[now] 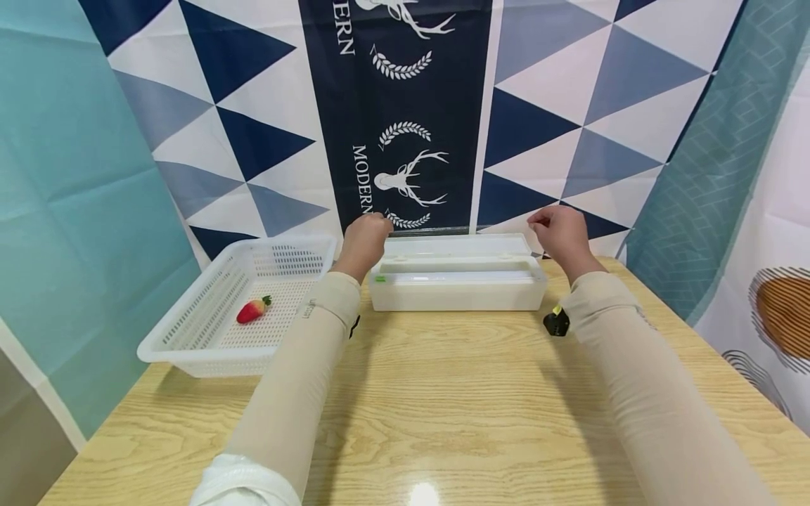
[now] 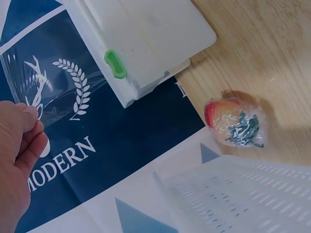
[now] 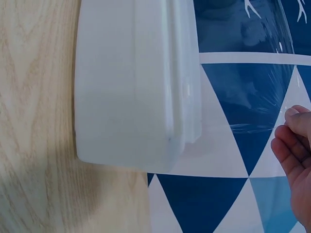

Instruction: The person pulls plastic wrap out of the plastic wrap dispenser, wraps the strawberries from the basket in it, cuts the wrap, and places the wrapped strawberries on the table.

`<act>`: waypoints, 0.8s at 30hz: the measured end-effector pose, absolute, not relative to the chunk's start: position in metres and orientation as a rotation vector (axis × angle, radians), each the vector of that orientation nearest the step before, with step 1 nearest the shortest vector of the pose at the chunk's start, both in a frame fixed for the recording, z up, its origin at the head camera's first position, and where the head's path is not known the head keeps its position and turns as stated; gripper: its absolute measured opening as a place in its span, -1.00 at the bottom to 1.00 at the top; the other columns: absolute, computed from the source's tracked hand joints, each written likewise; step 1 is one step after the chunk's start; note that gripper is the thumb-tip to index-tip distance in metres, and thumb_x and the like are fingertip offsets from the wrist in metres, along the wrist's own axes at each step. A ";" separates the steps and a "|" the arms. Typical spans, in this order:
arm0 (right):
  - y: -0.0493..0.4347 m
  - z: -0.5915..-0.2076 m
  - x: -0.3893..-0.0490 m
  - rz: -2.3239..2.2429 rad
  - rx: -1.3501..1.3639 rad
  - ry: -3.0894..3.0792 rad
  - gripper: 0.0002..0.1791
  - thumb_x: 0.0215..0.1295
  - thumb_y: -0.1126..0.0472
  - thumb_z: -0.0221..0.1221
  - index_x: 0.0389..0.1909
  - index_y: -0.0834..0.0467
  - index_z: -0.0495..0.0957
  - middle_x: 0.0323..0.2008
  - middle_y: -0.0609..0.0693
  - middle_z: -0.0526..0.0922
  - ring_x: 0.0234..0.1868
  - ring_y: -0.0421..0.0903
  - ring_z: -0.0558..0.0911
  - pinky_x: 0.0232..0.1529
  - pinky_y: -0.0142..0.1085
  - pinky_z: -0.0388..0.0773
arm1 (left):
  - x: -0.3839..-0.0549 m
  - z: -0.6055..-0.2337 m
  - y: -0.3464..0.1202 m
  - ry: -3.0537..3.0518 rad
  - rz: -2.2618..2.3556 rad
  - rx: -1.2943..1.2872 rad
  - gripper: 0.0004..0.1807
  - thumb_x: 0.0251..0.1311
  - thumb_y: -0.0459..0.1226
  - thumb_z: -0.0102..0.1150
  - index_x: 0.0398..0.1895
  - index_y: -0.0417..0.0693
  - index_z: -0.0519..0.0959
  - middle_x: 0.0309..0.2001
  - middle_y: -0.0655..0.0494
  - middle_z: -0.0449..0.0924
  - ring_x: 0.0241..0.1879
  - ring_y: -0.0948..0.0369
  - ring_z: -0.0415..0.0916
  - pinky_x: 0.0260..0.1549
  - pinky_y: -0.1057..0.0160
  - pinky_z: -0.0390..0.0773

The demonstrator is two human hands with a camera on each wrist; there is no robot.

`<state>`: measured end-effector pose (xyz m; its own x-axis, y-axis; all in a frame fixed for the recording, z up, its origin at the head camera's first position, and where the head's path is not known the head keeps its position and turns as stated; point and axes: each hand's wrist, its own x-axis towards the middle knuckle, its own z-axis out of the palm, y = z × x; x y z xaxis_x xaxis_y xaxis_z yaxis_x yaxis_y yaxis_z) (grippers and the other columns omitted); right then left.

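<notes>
Wood-grained tabletop makes up the near ground, bare in front of both sleeves. At left sits a white perforated basket with one strawberry lying on its floor. Just beside the basket, a second fruit in clear wrap rests on the wood. Farther on, the white film box stands with its top open; a green piece shows at its left end.

Beyond the box, the left hand and right hand each pinch clear film between thumb and fingertips. The sheet spans the gap between them; whether it remains joined to the box cannot be confirmed. Creases fan from the right pinch. Recommended: equal tension, hands level, grips at the very corners, edges kept from folding together. Judged risk: uneven pull would wrinkle or stick the sheet. Farthest back hangs a patterned cloth.
</notes>
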<state>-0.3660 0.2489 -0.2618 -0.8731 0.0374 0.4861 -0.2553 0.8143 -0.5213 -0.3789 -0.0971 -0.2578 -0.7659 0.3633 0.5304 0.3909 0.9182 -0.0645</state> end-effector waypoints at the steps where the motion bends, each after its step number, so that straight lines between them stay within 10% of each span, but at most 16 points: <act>1: 0.249 -0.261 -0.365 0.818 0.161 -2.512 -0.81 0.41 0.31 0.08 -0.17 0.32 0.64 -0.17 0.30 0.63 -0.20 0.17 0.54 -0.21 0.01 0.49 | -0.378 -0.257 -0.097 -2.517 -0.070 -0.540 -0.70 0.14 -0.56 0.16 -0.17 -0.08 0.72 -0.18 0.02 0.66 -0.14 0.08 0.61 -0.13 0.17 0.59; 24: 0.247 -0.233 -0.365 0.776 0.151 -2.498 -0.78 0.42 0.33 0.05 -0.10 0.34 0.62 -0.11 0.30 0.62 -0.10 0.20 0.54 -0.12 0.04 0.53 | -0.372 -0.228 -0.100 -2.446 -0.017 -0.564 -0.67 0.12 -0.61 0.13 -0.17 -0.11 0.71 -0.20 0.00 0.66 -0.16 0.08 0.61 -0.14 0.15 0.60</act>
<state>-0.3647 0.2470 -0.2328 -0.8610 0.0449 0.5066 -0.2502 0.8298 -0.4988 -0.3721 -0.1002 -0.2284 -0.7160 0.3920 0.5776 0.3999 0.9085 -0.1209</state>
